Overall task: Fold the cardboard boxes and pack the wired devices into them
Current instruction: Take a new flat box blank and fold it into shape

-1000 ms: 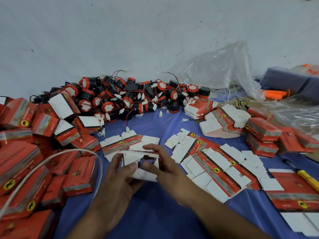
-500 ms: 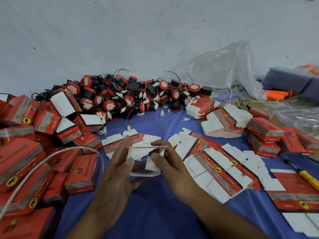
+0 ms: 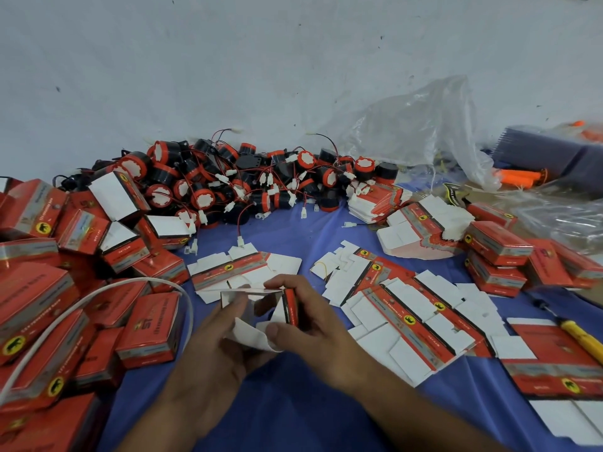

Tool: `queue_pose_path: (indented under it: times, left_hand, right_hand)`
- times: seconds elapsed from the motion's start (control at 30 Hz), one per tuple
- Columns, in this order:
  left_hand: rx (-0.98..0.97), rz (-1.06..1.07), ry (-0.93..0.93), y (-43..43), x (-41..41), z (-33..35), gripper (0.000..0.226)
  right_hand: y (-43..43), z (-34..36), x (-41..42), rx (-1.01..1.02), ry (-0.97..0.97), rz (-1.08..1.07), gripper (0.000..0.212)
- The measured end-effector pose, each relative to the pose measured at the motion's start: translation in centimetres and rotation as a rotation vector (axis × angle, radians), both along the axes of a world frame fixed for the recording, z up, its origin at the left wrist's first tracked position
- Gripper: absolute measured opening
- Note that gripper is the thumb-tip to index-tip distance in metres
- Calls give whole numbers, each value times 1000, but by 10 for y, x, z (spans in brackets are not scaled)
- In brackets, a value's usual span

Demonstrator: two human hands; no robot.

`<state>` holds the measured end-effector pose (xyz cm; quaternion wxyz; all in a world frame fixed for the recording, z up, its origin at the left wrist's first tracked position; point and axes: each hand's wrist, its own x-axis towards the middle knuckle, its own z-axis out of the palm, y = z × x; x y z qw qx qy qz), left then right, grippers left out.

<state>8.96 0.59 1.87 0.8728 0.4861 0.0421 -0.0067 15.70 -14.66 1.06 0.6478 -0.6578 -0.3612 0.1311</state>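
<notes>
Your left hand [image 3: 222, 347] and right hand [image 3: 310, 324] both grip the half-folded box [image 3: 290, 308], held between them above the blue worktop [image 3: 293, 402], right fingers [image 3: 295, 283] curled over its red side.

Heaped far centre: wired devices [image 3: 244, 181]. Piled along the left: folded boxes [image 3: 49, 288]. Spread right of centre: flat box blanks [image 3: 408, 308]. Far right, behind those: plastic bag [image 3: 417, 132]. Near right: screwdriver [image 3: 577, 331]. Near centre, between left hand [image 3: 212, 347] and right hand [image 3: 310, 321]: half-folded box [image 3: 257, 308].
</notes>
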Motion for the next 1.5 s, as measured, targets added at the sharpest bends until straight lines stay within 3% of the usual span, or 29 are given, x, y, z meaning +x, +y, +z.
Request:
queue_pose_path:
  times: [0.13, 0.27, 0.4, 0.5, 0.7, 0.87, 1.07, 1.23, 1.33, 1.5]
  left_hand:
    - [-40, -71, -43, 2, -1, 5, 38]
    - [-101, 99, -112, -4, 3, 5, 68]
    - [-167, 102, -131, -8, 3, 2, 49]
    - [-177, 93, -139, -5, 1, 3, 44]
    - [-192, 40, -236, 9, 2, 6, 48]
    - [-4, 27, -180, 5, 4, -1, 43]
    - [3, 226, -65, 6, 5, 0, 24]
    - [9, 277, -50, 1, 6, -1, 14]
    - [-13, 215, -86, -5, 6, -3, 28]
    - [-74, 138, -179, -5, 3, 4, 43]
  right_hand:
    - [2, 1, 2, 83, 65, 1, 43]
    - [2, -1, 8, 149, 73, -65, 47]
    - [1, -6, 8, 66, -190, -318, 49]
    - [2, -10, 6, -88, -314, -362, 63]
    - [1, -3, 2, -62, -258, -330, 63]
    - [-1, -1, -1, -69, -237, -324, 54]
    - [3, -4, -2, -135, -321, -244, 54]
    - [7, -3, -4, 7, -129, -174, 69]
    - [11, -6, 0, 101, 17, -184, 51]
    - [12, -10, 7, 224, 181, -117, 44]
